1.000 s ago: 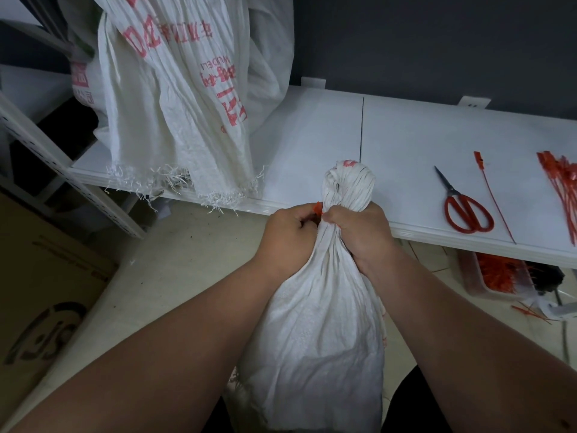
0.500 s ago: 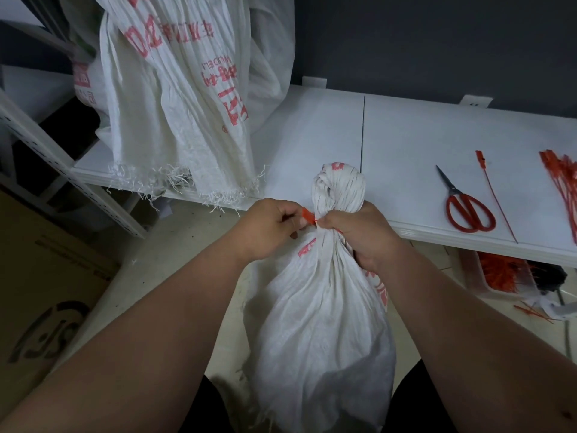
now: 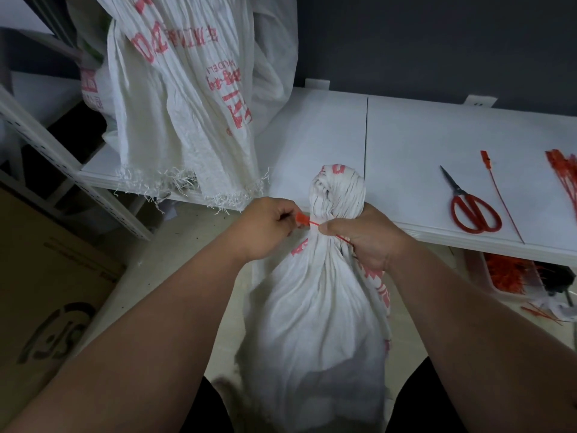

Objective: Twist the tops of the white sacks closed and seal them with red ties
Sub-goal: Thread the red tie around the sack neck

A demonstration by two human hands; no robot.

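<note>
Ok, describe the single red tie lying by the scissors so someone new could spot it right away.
On the long white shelf, find the red-handled scissors at the right. Just right of them lies one thin red plastic tie, stretched out straight and alone. The other red ties sit bunched at the shelf's far right edge.

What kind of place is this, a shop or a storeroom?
Probably a storeroom or packing area: a white metal shelf holds printed woven sacks, red-handled scissors and red ties, with a cardboard box on the floor.
</note>
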